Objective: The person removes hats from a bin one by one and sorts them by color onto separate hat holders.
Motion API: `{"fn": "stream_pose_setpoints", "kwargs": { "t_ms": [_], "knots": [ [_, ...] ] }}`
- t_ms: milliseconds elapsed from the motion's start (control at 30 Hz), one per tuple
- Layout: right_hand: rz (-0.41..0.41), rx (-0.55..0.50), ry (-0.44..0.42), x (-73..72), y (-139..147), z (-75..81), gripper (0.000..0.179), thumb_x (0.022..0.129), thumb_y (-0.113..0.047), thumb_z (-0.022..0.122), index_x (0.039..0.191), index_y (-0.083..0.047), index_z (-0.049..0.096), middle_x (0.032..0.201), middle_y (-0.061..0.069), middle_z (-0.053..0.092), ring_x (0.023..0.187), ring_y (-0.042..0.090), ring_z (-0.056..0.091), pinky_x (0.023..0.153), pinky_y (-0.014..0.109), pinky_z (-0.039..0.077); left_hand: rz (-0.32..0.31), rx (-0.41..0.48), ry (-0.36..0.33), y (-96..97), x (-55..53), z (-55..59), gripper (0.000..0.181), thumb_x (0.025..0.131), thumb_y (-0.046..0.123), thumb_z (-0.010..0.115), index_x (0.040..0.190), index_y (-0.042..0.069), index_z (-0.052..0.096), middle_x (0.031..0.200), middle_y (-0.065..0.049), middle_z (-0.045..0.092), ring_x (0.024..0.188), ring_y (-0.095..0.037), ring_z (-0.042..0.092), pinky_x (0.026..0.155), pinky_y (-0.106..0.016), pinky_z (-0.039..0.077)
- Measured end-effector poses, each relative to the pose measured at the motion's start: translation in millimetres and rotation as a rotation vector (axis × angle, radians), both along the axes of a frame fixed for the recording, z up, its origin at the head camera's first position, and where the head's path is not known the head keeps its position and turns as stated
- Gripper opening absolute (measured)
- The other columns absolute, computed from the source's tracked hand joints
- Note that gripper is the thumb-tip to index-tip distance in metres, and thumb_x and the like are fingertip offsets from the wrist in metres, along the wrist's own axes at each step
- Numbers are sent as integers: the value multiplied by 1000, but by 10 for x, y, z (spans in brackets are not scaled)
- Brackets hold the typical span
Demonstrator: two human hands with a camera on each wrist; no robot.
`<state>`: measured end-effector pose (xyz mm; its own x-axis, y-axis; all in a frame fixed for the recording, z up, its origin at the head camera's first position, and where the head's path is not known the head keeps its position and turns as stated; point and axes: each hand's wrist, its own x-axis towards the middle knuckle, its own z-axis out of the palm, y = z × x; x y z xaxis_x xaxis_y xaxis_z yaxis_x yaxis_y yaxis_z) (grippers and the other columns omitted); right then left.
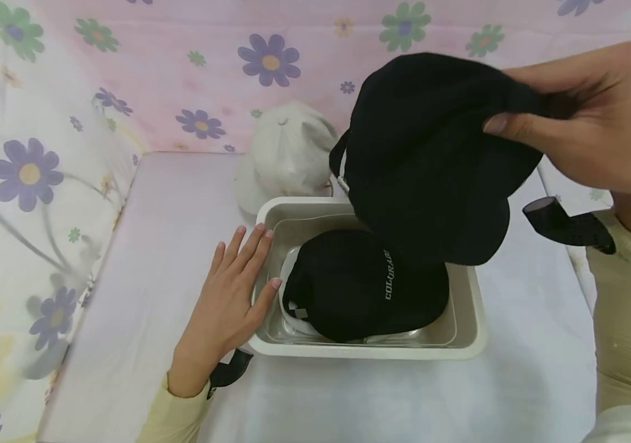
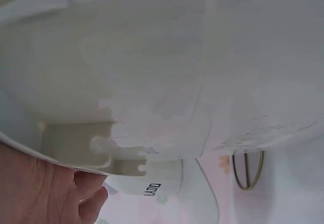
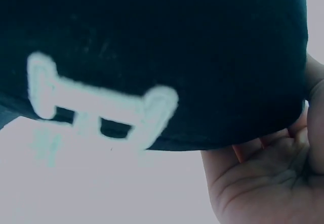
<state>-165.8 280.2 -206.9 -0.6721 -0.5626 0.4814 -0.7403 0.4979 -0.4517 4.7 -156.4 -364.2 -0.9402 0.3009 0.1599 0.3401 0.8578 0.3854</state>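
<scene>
Thumb and fingers of my right hand [image 1: 598, 117] pinch a black baseball cap [image 1: 426, 147], held tilted above the right part of a white plastic bin [image 1: 473, 332]. White raised lettering [image 3: 101, 100] shows on this cap in the right wrist view, with the palm [image 3: 263, 178] beside it. A second black cap [image 1: 337, 289], marked COLORADO, lies inside the bin, on something white that it mostly hides. My left hand [image 1: 232, 289] rests on the bin's left rim, fingers extended. In the left wrist view the bin's wall [image 2: 152, 62] fills most of the picture.
Behind the bin a white cap [image 1: 287, 147] sits on the white-covered table [image 1: 182, 203]; the held cap overlaps its right edge in the head view. Flower-printed cloth [image 1: 304, 37] hangs along the back and left. A thin metal loop [image 2: 248, 187] shows in the left wrist view.
</scene>
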Motion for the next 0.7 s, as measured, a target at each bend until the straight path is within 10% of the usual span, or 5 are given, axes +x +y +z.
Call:
{"fn": "stream_pose_setpoints", "kwargs": {
  "t_ms": [133,467,700],
  "knots": [
    [-179,3,56,201,-301,316,34,91,6,71,121,-8,75,101,-24,73,90,-14,67,86,11,52,0,-1,4,-5,-6,-5,68,103,41,50,162,16,28,168,-4,25,158,-29,13,123,-61,13],
    [-158,33,-118,-291,-145,254,33,97,5,63,128,-4,70,90,-32,67,79,-11,66,84,5,48,1,-19,10,2,-21,-5,68,103,42,50,161,15,29,167,-5,26,157,-31,13,123,-61,12],
    [-178,13,-390,-569,-56,40,33,98,0,63,129,-8,71,84,-24,72,66,0,60,64,5,45,-2,-3,-8,13,-10,-8,68,104,42,50,162,15,28,168,-4,24,158,-31,12,124,-60,10]
  ]
}}
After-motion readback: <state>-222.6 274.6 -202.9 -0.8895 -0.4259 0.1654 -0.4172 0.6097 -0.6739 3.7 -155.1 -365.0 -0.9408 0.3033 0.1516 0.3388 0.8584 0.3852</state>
